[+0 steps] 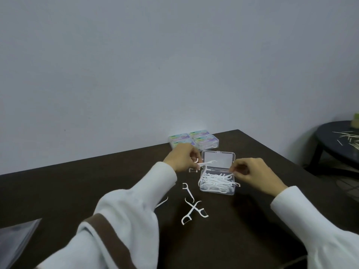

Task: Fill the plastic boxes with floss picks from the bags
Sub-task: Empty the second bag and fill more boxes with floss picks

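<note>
Two hands: both work at the open plastic box (217, 182) on the dark desk (252, 220).
Left fingers (195, 159): curled, pinching a floss pick (265, 163) by its handle, its bow end pointing over the box's raised lid (218, 159).
Left hand (181, 159): just left of the lid; further picks seem to be tucked under it, though this is hard to make out.
Right fingers (234, 170): curled, pinching the tip of a pick that lies in the pile at the box's right rim.
Right hand (256, 176): just beside the box.
Box contents: a heap of white picks, several hanging over the rim.
Loose picks (194, 209): lying on the desk nearer the person, two crossed.
Step in hand: probably loading and tidying this box.
Next move: likely dropping the held pick in and tucking in the overhanging ones so the lid can close.
Filled boxes (194, 141): stacked at the desk's far edge, labels unreadable.
Bag (15, 241): cut off at the lower left; contents unclear.
Sleeve (124, 220): covers part of one more pick.
</note>
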